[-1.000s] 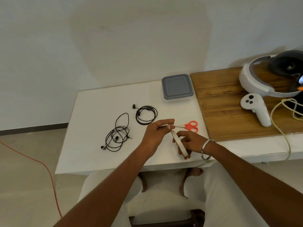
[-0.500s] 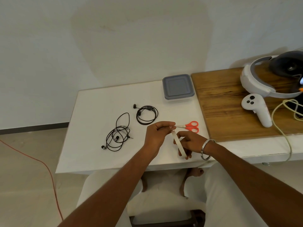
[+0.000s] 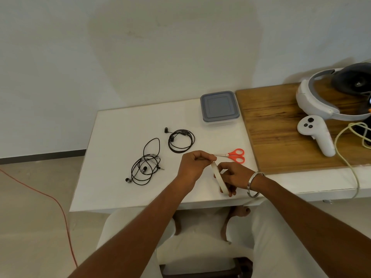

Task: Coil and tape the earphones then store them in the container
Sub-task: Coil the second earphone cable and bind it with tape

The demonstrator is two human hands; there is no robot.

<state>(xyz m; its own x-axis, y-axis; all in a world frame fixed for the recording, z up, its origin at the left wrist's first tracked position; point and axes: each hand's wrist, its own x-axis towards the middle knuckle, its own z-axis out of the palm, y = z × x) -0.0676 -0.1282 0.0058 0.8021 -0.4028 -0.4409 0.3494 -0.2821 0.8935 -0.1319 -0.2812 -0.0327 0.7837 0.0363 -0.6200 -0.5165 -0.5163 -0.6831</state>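
Note:
Two black earphones lie on the white table (image 3: 124, 125): a neat coil (image 3: 181, 140) at mid-table and a loose tangle (image 3: 146, 166) to its front left. Above the table's front part, my right hand (image 3: 233, 176) holds a whitish tape roll (image 3: 220, 180) on edge. My left hand (image 3: 193, 164) has its fingers curled and pinches at the top of the roll, where the tape end is. A closed container with a grey lid (image 3: 219, 107) stands at the back of the white table. Orange-handled scissors (image 3: 234, 155) lie just behind my hands.
A wooden board (image 3: 281, 133) on the right carries a white VR headset (image 3: 329, 97), a white controller (image 3: 317, 134) and a pale yellow cable (image 3: 345, 157). An orange cord (image 3: 50, 197) runs over the floor at the left. My knees are under the table's front edge.
My left hand's fingers have curled in from a stretched pinch and closed at the top of the tape roll. The right hand and the roll have hardly moved.

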